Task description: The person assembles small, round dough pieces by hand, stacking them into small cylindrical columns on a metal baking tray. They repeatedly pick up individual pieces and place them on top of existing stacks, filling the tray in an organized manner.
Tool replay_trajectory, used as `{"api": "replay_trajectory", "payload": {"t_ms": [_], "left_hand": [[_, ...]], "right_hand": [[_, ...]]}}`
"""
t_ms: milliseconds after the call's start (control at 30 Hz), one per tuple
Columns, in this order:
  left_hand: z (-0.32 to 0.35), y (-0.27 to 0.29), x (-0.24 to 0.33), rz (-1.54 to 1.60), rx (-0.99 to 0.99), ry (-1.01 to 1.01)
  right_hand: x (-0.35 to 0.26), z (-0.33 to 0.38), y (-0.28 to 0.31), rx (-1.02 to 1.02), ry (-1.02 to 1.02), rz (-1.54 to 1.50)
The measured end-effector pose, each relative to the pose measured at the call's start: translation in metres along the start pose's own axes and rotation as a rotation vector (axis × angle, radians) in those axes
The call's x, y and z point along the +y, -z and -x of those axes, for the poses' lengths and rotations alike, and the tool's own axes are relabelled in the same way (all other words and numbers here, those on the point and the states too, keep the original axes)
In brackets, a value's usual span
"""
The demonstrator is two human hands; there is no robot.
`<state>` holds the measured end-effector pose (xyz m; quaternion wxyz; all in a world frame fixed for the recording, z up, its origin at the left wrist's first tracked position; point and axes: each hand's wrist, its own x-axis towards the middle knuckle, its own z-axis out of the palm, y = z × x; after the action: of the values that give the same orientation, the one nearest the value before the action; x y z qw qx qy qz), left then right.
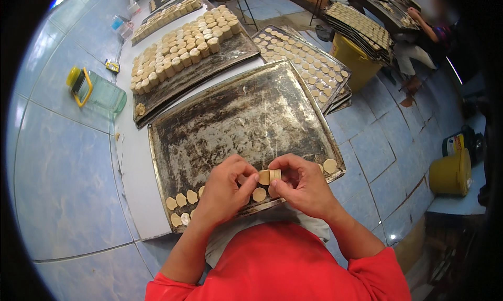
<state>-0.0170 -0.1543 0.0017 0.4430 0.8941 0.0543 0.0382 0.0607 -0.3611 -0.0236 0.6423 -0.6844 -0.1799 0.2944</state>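
My right hand point(301, 186) pinches a short stack of round dough discs point(275, 176) over the near edge of a dark, worn baking tray point(225, 118). At the stack's left side, the thumb and fingers of my left hand point(230, 188) close on a single dough disc point(263, 177) that tilts away from the others. Below my fingers a loose dough disc point(259, 194) lies flat on the tray. More discs line the near edge, with a dough disc point(181, 199) in the left group and another disc point(329, 166) in the right corner. My hands hide part of the row.
Stacked dough discs point(178, 49) crowd a tray beyond mine. To the right, another tray point(304, 60) carries spread discs. A capped bottle point(97, 91) stands at left. Yellow buckets, including one bucket point(450, 173), sit at right; a person point(427, 31) works at the far right.
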Motion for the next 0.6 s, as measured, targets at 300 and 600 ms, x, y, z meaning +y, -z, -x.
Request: {"api": "replay_trajectory", "payload": {"t_ms": [300, 600], "left_hand": [[-0.013, -0.013, 0.017, 0.142, -0.110, -0.042], [-0.028, -0.024, 0.011, -0.017, -0.044, -0.009]], "right_hand": [[-0.002, 0.003, 0.015, 0.005, 0.041, -0.062], [-0.010, 0.011, 0.039, 0.103, 0.042, 0.018]]}}
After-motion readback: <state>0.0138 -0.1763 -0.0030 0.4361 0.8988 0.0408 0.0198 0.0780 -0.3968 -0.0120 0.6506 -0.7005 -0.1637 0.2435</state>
